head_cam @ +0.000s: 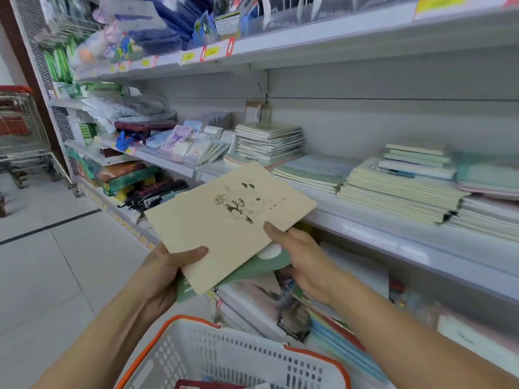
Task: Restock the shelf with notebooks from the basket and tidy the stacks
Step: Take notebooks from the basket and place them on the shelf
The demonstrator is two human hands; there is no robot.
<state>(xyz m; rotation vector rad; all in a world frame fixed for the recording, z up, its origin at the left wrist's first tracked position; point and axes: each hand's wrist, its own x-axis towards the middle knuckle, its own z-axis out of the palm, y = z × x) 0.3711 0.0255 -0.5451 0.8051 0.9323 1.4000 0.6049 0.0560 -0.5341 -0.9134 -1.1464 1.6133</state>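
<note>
white, orange-rimmed basket (224, 357) at bottom edge, red-covered item (207, 384) just visible inside. cream notebook (224, 217) with dark line drawing, atop green notebook (252, 269), pinched by left hand (165, 269) and right hand (302, 258), thumbs on top, before the shelf (365, 220) front edge. notebook stacks (401, 189) along shelf.

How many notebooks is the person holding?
2 show. The cream notebook is on top, held by the left hand and right hand. The green notebook peeks out underneath. More could be hidden between them.
</note>
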